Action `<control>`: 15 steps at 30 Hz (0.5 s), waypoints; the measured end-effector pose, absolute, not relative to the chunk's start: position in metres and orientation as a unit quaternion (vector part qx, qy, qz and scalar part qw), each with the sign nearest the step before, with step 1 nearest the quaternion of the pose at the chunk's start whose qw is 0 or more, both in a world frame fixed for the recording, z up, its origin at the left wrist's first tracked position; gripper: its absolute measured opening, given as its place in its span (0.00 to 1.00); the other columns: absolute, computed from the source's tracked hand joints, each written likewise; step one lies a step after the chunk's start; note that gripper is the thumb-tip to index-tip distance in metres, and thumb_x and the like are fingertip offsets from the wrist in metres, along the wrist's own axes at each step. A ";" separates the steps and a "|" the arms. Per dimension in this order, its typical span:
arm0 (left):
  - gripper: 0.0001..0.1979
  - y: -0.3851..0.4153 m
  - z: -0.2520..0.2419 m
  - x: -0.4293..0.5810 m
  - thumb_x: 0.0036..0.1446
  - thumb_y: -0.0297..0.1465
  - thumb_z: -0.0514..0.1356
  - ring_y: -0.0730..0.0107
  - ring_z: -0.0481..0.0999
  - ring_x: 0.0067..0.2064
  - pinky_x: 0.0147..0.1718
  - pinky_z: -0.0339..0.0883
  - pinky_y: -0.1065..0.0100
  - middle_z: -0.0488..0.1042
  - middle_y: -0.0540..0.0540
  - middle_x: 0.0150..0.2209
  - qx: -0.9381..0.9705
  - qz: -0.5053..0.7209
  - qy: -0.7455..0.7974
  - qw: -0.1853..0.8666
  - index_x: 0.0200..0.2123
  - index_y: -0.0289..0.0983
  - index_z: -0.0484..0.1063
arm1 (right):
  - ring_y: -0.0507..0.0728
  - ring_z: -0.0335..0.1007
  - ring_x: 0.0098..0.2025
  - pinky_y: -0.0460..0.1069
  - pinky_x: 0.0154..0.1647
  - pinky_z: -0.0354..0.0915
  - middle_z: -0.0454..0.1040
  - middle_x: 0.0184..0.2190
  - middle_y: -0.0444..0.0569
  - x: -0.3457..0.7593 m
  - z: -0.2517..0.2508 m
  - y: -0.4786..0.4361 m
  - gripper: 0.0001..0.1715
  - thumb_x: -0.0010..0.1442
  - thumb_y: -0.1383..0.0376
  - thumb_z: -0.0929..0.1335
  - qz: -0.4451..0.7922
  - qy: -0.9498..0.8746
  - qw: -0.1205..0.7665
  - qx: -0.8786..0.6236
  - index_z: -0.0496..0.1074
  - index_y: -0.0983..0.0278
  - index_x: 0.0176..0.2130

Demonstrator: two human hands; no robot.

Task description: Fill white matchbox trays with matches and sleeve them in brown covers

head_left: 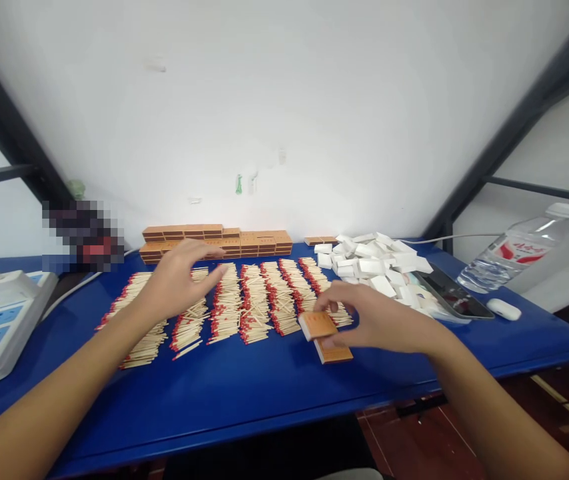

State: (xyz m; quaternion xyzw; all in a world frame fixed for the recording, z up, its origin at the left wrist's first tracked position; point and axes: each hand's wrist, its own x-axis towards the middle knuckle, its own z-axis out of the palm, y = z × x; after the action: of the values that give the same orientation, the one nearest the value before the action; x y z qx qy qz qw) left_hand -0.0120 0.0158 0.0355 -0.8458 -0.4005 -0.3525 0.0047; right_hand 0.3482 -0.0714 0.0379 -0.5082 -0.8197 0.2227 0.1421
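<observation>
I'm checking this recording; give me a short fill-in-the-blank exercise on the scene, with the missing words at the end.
1. The heads of the matches are ____.
2. The upper of the two orange matchboxes near the table's front is gripped by the ____ hand.
3. The tabletop is ____ in colour.
4. The bottle has a ____ cap.

Missing words: red; right; blue; white.

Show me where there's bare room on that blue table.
Widest is the blue table between the match rows and front edge, from the left forearm to the orange matchboxes. A smaller patch lies between the right forearm and white case. Crowded: the back, by stacked boxes and piled white trays.
</observation>
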 end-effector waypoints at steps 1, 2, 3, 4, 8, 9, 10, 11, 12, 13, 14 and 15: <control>0.17 0.011 0.033 -0.007 0.66 0.46 0.62 0.52 0.80 0.53 0.58 0.70 0.54 0.83 0.42 0.49 -0.857 -0.342 -0.386 -0.010 0.48 0.41 0.80 | 0.62 0.74 0.43 0.53 0.42 0.67 0.79 0.44 0.49 0.340 0.042 -0.063 0.22 0.57 0.49 0.78 0.209 -0.822 0.163 -0.504 0.78 0.55 0.47; 0.18 0.006 0.030 -0.001 0.65 0.46 0.63 0.52 0.80 0.54 0.57 0.71 0.54 0.83 0.42 0.50 -0.864 -0.336 -0.374 -0.020 0.50 0.41 0.79 | 0.60 0.73 0.39 0.53 0.39 0.65 0.79 0.40 0.48 0.332 0.046 -0.053 0.21 0.58 0.49 0.78 0.199 -0.824 0.179 -0.499 0.77 0.56 0.46; 0.20 0.002 0.027 0.004 0.64 0.47 0.65 0.52 0.80 0.54 0.56 0.71 0.55 0.82 0.41 0.52 -0.870 -0.332 -0.363 -0.025 0.53 0.41 0.79 | 0.59 0.72 0.36 0.52 0.38 0.64 0.78 0.37 0.46 0.322 0.049 -0.042 0.20 0.59 0.51 0.78 0.186 -0.829 0.193 -0.491 0.77 0.57 0.46; 0.22 -0.002 0.024 0.008 0.64 0.47 0.66 0.52 0.80 0.54 0.55 0.72 0.56 0.82 0.41 0.52 -0.876 -0.327 -0.354 -0.028 0.55 0.41 0.78 | 0.58 0.71 0.35 0.51 0.37 0.63 0.78 0.36 0.45 0.312 0.052 -0.032 0.19 0.59 0.52 0.78 0.171 -0.839 0.204 -0.475 0.77 0.57 0.45; 0.23 -0.008 0.017 0.014 0.65 0.43 0.67 0.56 0.80 0.48 0.48 0.74 0.58 0.82 0.42 0.48 -0.880 -0.338 -0.334 -0.012 0.58 0.40 0.75 | 0.55 0.70 0.34 0.50 0.34 0.61 0.78 0.35 0.45 0.281 0.047 0.001 0.21 0.58 0.54 0.80 0.164 -0.867 0.250 -0.399 0.78 0.60 0.46; 0.20 -0.008 0.017 0.014 0.65 0.42 0.67 0.57 0.80 0.48 0.48 0.73 0.59 0.82 0.43 0.47 -0.877 -0.349 -0.331 -0.003 0.57 0.39 0.76 | 0.54 0.70 0.34 0.50 0.34 0.61 0.78 0.35 0.45 0.277 0.043 0.004 0.21 0.58 0.54 0.80 0.164 -0.870 0.261 -0.384 0.78 0.61 0.46; 0.18 -0.007 0.017 0.013 0.65 0.40 0.67 0.58 0.80 0.48 0.49 0.73 0.59 0.82 0.43 0.47 -0.873 -0.358 -0.330 0.004 0.55 0.39 0.76 | 0.54 0.69 0.34 0.49 0.34 0.61 0.78 0.35 0.45 0.275 0.039 0.006 0.21 0.58 0.55 0.80 0.163 -0.872 0.274 -0.371 0.78 0.61 0.47; 0.17 -0.007 0.017 0.012 0.65 0.39 0.68 0.58 0.80 0.49 0.49 0.73 0.59 0.82 0.43 0.47 -0.872 -0.363 -0.329 0.008 0.54 0.39 0.76 | 0.54 0.69 0.34 0.49 0.34 0.61 0.78 0.35 0.45 0.274 0.034 0.006 0.21 0.58 0.56 0.81 0.160 -0.872 0.289 -0.362 0.78 0.61 0.47; 0.18 -0.006 0.018 0.011 0.64 0.38 0.68 0.59 0.80 0.49 0.49 0.73 0.60 0.82 0.44 0.48 -0.873 -0.363 -0.327 0.008 0.54 0.39 0.76 | 0.54 0.69 0.34 0.49 0.35 0.62 0.78 0.36 0.45 0.274 0.029 0.004 0.22 0.58 0.56 0.81 0.157 -0.870 0.305 -0.354 0.78 0.61 0.48; 0.19 -0.006 0.018 0.010 0.63 0.38 0.69 0.59 0.80 0.48 0.48 0.73 0.61 0.82 0.44 0.48 -0.876 -0.359 -0.322 0.004 0.55 0.40 0.76 | 0.54 0.69 0.34 0.49 0.35 0.62 0.78 0.36 0.45 0.275 0.025 0.002 0.23 0.58 0.57 0.81 0.155 -0.868 0.318 -0.348 0.78 0.61 0.49; 0.19 -0.006 0.018 0.011 0.63 0.38 0.70 0.60 0.80 0.47 0.47 0.73 0.62 0.82 0.44 0.47 -0.880 -0.353 -0.317 -0.003 0.55 0.40 0.77 | 0.54 0.70 0.35 0.50 0.36 0.63 0.78 0.36 0.45 0.275 0.020 -0.001 0.23 0.58 0.57 0.81 0.156 -0.866 0.328 -0.343 0.78 0.61 0.50; 0.20 -0.006 0.018 0.011 0.63 0.37 0.70 0.61 0.80 0.46 0.45 0.73 0.63 0.82 0.45 0.46 -0.884 -0.348 -0.312 -0.012 0.55 0.40 0.77 | 0.54 0.70 0.35 0.50 0.37 0.64 0.77 0.36 0.45 0.276 0.017 -0.003 0.24 0.59 0.57 0.81 0.162 -0.862 0.338 -0.341 0.77 0.60 0.51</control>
State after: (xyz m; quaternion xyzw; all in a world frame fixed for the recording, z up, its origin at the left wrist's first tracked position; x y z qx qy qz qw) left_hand 0.0114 -0.0061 0.0178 -0.8841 -0.3116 -0.3480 -0.0123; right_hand 0.2759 -0.0033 0.0170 -0.3410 -0.8621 0.1623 0.3380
